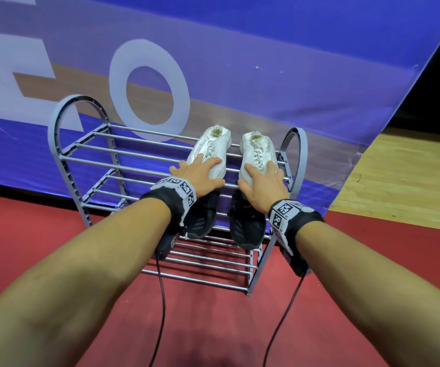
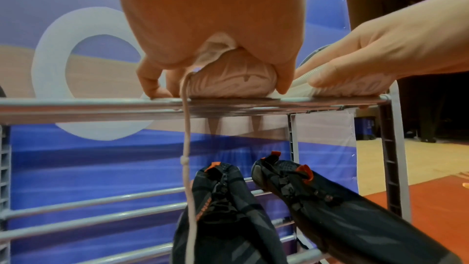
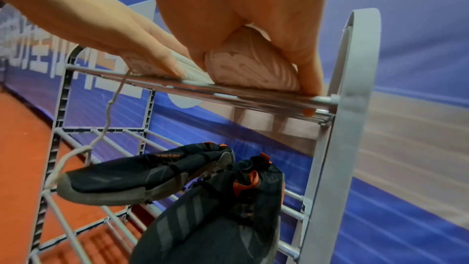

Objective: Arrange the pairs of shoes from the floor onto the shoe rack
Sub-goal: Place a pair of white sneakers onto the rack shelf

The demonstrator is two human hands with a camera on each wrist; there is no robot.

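Note:
Two white sneakers stand side by side on the right half of the grey shoe rack's (image 1: pixel 86 152) top shelf, heels toward the banner. My left hand (image 1: pixel 203 172) grips the toe of the left white sneaker (image 1: pixel 212 148); thumb and fingers clasp its sides (image 2: pixel 233 79). My right hand (image 1: pixel 262 178) grips the toe of the right white sneaker (image 1: pixel 257 151) the same way (image 3: pixel 251 69). A pair of black sneakers with orange tabs (image 1: pixel 248 226) lies on the shelf below (image 2: pixel 223 208). A white lace (image 2: pixel 186 138) hangs down through the top bars.
The rack stands on red floor (image 1: pixel 41 234) against a blue banner (image 1: pixel 266 62). The left half of the top shelf (image 1: pixel 123 154) holds nothing. Wooden floor (image 1: pixel 404 176) begins at the right. Cables hang from both wrist cameras.

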